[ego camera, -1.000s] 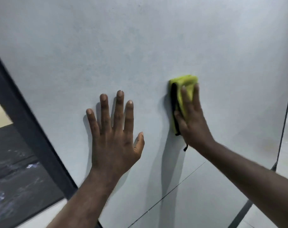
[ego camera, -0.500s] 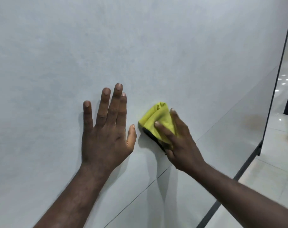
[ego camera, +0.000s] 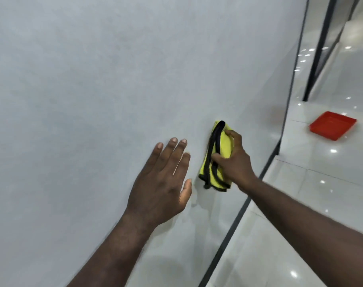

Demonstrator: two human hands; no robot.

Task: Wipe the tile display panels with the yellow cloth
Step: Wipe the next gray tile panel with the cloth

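A large pale grey tile display panel (ego camera: 93, 90) fills most of the view. My left hand (ego camera: 162, 183) lies flat against it with its fingers straight. Just to its right, my right hand (ego camera: 232, 160) grips a folded yellow cloth (ego camera: 214, 160) with a black hem and holds it against the panel. The thumb and fingers curl round the cloth's upper half; its lower end hangs free below the hand.
The panel's dark frame edge (ego camera: 259, 179) runs down its right side. Beyond it is a glossy white tiled floor (ego camera: 321, 193) with a red tray (ego camera: 333, 125) lying on it. Another dark upright frame (ego camera: 319, 48) stands at the top right.
The view has swung to the right, bringing the floor and red tray into sight. My right hand has changed from pressing the cloth with flat fingers to gripping it, and the cloth now stands upright.
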